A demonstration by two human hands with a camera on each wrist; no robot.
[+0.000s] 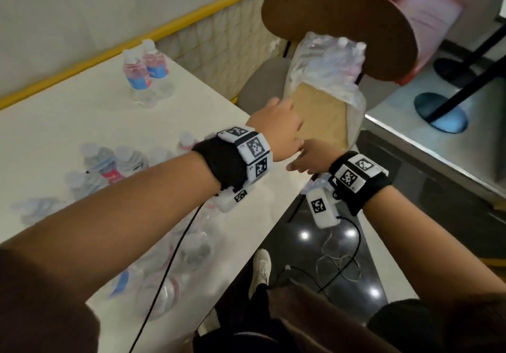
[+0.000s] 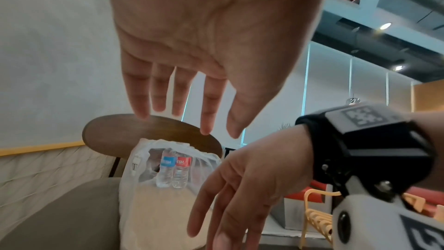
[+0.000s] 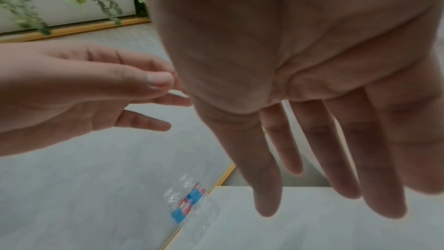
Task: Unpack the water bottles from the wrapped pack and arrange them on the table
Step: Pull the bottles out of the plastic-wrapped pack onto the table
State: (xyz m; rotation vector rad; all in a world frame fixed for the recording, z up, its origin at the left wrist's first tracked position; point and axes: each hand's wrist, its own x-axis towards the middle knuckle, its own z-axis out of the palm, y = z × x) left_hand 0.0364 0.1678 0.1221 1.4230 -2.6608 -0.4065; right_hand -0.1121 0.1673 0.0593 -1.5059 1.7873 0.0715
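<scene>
Bottles (image 1: 175,267) are lying scattered and blurred on the near part of the white surface (image 1: 68,128), close under the person's left forearm. Beyond the surface's corner both hands are reaching out over the gap. The right hand (image 1: 312,158) is hanging low beside the corner, its fingers (image 2: 204,206) straight and loosely spread, holding nothing. The left hand (image 1: 276,131) is hovering just above it, fingers (image 2: 156,90) straight and slightly apart, also holding nothing; whether it is touching the pack cannot be told. Just past the hands, the wrapped pack (image 1: 325,90) is sitting on a grey chair (image 1: 260,81), torn open at the top, with a blue-labelled and a red-labelled bottle standing inside. Farther left, two bottles (image 1: 145,73) are standing upright side by side near the surface's far edge. A round brown tabletop (image 1: 342,21) is showing behind the pack.
</scene>
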